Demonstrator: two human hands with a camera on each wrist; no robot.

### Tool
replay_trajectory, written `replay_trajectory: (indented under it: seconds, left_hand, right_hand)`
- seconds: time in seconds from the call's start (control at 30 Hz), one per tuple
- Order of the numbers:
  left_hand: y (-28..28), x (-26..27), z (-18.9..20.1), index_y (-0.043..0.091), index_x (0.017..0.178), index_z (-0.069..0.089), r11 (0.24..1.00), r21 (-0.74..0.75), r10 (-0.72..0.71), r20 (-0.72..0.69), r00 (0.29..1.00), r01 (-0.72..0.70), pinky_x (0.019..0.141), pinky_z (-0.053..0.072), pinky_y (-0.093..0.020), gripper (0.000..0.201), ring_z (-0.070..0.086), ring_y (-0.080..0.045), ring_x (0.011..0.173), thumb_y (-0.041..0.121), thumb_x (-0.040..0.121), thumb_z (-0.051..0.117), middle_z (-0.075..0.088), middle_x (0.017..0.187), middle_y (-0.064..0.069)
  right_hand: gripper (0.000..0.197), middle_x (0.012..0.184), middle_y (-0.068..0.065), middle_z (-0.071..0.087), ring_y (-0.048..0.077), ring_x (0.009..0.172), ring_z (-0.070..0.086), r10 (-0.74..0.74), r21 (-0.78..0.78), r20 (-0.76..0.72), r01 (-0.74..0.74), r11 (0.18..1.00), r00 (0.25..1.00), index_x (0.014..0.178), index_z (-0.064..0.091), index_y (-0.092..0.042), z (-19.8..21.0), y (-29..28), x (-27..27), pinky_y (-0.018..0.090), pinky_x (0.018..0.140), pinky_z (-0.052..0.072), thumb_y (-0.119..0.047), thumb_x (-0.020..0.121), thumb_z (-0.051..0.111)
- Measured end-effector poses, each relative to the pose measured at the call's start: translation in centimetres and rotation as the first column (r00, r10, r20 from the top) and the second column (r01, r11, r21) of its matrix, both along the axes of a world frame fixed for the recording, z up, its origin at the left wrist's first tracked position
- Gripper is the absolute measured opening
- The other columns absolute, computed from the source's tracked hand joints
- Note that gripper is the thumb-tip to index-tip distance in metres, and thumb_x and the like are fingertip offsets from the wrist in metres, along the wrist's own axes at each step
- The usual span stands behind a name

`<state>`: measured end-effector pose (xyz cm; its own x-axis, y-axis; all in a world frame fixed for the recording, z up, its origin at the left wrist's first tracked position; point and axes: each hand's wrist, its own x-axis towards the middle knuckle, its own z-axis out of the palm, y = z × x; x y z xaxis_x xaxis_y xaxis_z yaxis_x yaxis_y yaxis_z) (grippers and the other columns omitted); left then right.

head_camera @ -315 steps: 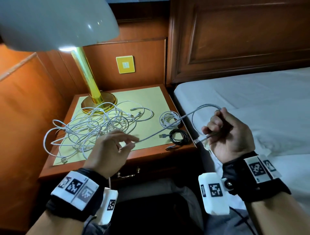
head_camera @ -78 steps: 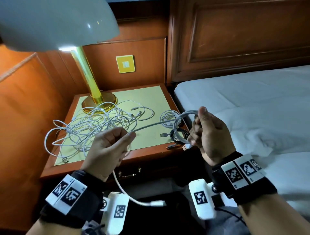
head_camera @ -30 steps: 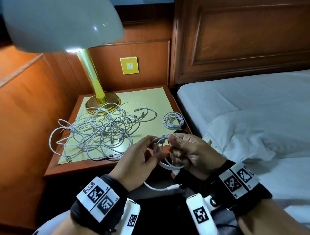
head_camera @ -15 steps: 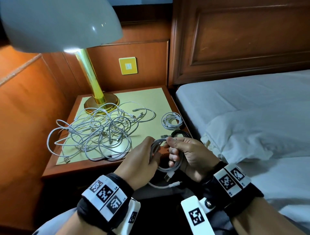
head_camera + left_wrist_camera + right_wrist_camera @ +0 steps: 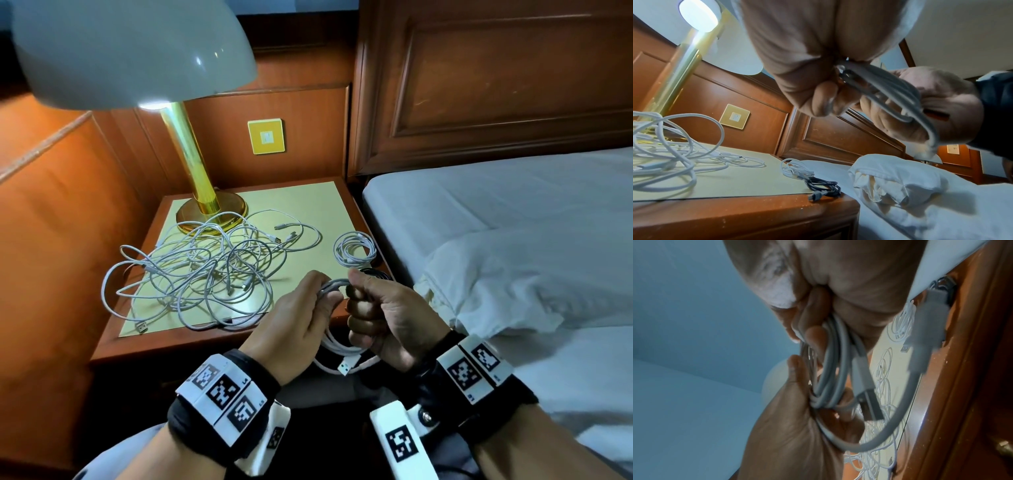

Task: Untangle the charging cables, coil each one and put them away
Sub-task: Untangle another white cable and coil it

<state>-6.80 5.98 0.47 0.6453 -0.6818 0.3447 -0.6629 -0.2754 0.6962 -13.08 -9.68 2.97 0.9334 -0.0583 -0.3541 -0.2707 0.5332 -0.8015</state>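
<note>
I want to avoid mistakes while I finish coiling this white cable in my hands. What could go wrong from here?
1. The USB plug and a loose tail hang below both hands, the left hand and the right hand; the coiled white cable may spring open if either grip relaxes.
2. The black coiled cable lies at the nightstand edge, near your hands; a nudge might knock it off.
3. The tangled pile reaches the front edge; the hanging tail could snag it.

Bare patch of nightstand (image 5: 318, 209) behind small white coil (image 5: 355, 247); left part blocked by tangled cables (image 5: 205, 270) and lamp base (image 5: 211, 212).
</note>
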Motion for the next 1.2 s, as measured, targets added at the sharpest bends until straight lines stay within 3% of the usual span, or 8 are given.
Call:
replay_trajectory:
  seconds: [0.2, 0.47, 0.57, 0.7, 0.87, 1.0, 1.1, 1.2]
  left_hand:
    - [1.3, 0.0, 0.7, 0.017, 0.108, 0.062, 0.998, -0.045, 0.039, -0.079, 0.996, -0.042, 0.063, 0.036, -0.011, 0.028, 0.052, 0.004, 0.066, 0.032, 0.104, 0.039, 0.057, 0.074, 0.028]
    - [2.2, 1.4, 0.0, 0.028, 0.105, 0.075, 0.981, -0.025, 0.193, -0.068, 0.979, -0.195, 0.069, 0.04, -0.01, 0.022, 0.057, -0.004, 0.077, 0.016, 0.1, 0.057, 0.059, 0.083, 0.01]
    - [1.3, 1.0, -0.2, 0.032, 0.101, 0.077, 0.953, -0.132, 0.216, -0.327, 0.92, -0.271, 0.068, 0.049, -0.018, 0.024, 0.062, -0.003, 0.069, 0.015, 0.098, 0.061, 0.068, 0.087, 0.005]
    - [-0.3, -0.5, 0.6, 0.022, 0.096, 0.08, 0.858, -0.354, 0.094, -0.604, 0.791, -0.372, 0.088, 0.056, -0.038, 0.017, 0.073, -0.025, 0.095, 0.017, 0.092, 0.065, 0.077, 0.1, -0.008]
    - [-0.5, -0.9, 0.6, 0.008, 0.105, 0.076, 0.802, -0.376, 0.008, -0.77, 0.638, -0.464, 0.091, 0.055, -0.055, 0.022, 0.071, -0.037, 0.088, 0.016, 0.092, 0.06, 0.075, 0.092, -0.021]
    - [-0.6, -1.2, 0.6, 0.004, 0.113, 0.07, 0.811, -0.431, -0.098, -0.768, 0.633, -0.397, 0.087, 0.056, -0.047, 0.035, 0.069, -0.03, 0.086, 0.03, 0.091, 0.061, 0.072, 0.09, -0.016]
    - [-0.8, -1.5, -0.3, 0.011, 0.12, 0.065, 0.877, -0.349, 0.018, -0.664, 0.748, -0.33, 0.084, 0.055, -0.039, 0.028, 0.068, -0.015, 0.084, 0.01, 0.092, 0.069, 0.07, 0.089, -0.002]
    - [-1.1, -1.7, -0.2, 0.008, 0.12, 0.064, 0.868, -0.367, -0.019, -0.697, 0.716, -0.334, 0.081, 0.05, -0.041, 0.039, 0.059, -0.014, 0.078, 0.007, 0.081, 0.06, 0.063, 0.083, -0.001]
  right_hand:
    - [0.039, 0.046, -0.007, 0.019, 0.008, 0.036, 0.015, -0.119, 0.044, 0.08, 0.116, 0.992, 0.99, 0.063, 0.039, -0.02, -0.1, -0.7, 0.2, 0.022, 0.039, 0.02, -0.033, 0.096, 0.054]
    - [0.04, 0.05, -0.006, 0.015, 0.009, 0.038, 0.012, -0.115, 0.126, 0.148, 0.097, 0.987, 0.982, 0.06, 0.037, -0.021, 0.0, -0.8, -0.1, 0.023, 0.039, 0.019, -0.034, 0.092, 0.057]
    - [0.041, 0.049, -0.007, 0.015, 0.009, 0.039, 0.012, -0.105, 0.124, 0.178, 0.084, 0.989, 0.978, 0.059, 0.035, -0.022, -0.2, -0.1, -0.1, 0.023, 0.04, 0.019, -0.037, 0.091, 0.056]
    - [0.038, 0.048, -0.007, 0.019, 0.008, 0.038, 0.015, -0.151, 0.105, 0.185, 0.134, 0.985, 0.971, 0.062, 0.041, -0.02, -0.6, 0.5, -0.1, 0.024, 0.042, 0.018, -0.039, 0.091, 0.056]
    - [0.032, 0.051, -0.005, 0.024, 0.01, 0.042, 0.015, -0.179, 0.03, 0.204, 0.176, 0.984, 0.963, 0.071, 0.042, -0.016, -0.9, 1.1, 0.0, 0.029, 0.047, 0.014, -0.038, 0.085, 0.06]
    - [0.028, 0.055, -0.002, 0.024, 0.011, 0.043, 0.016, -0.184, 0.007, 0.235, 0.188, 0.982, 0.954, 0.072, 0.047, -0.014, -1.1, 1.2, 0.0, 0.026, 0.044, 0.02, -0.035, 0.085, 0.06]
    - [0.03, 0.057, 0.0, 0.019, 0.015, 0.05, 0.011, -0.152, -0.062, 0.264, 0.174, 0.983, 0.952, 0.081, 0.05, -0.009, -1.7, 1.2, 0.1, 0.029, 0.048, 0.016, -0.033, 0.089, 0.065]
    - [0.043, 0.056, 0.0, 0.023, 0.015, 0.049, 0.017, -0.143, -0.161, 0.298, 0.198, 0.967, 0.944, 0.086, 0.05, 0.005, -2.1, 1.4, 0.1, 0.031, 0.049, 0.017, -0.037, 0.087, 0.061]
